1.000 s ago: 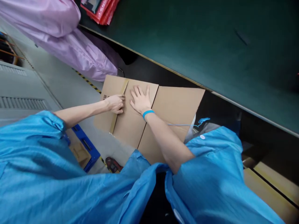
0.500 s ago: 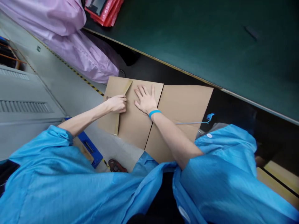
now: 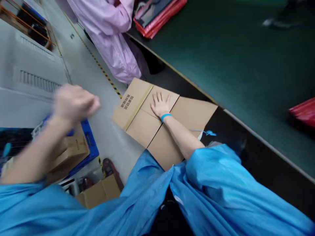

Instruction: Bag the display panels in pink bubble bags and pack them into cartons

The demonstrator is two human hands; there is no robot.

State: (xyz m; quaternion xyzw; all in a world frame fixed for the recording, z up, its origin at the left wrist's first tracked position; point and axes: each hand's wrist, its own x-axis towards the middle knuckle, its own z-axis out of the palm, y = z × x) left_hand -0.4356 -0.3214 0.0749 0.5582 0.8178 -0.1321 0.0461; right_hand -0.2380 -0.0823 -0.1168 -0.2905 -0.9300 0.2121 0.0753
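Brown cardboard (image 3: pixel 192 113), crossed by a tan strip (image 3: pixel 139 108), lies below and beside the green table's (image 3: pixel 221 65) edge. The right hand (image 3: pixel 160 105) rests flat on it, fingers spread wide. The left hand (image 3: pixel 75 101) is raised well apart, fingers curled; blur hides whether they hold anything. With only one palm steadying it, the cardboard could slide or tip if pressed off-centre, perhaps catching its corner on the table.

Loose blue sleeves (image 3: pixel 214 173), blue wristband (image 3: pixel 165 116)
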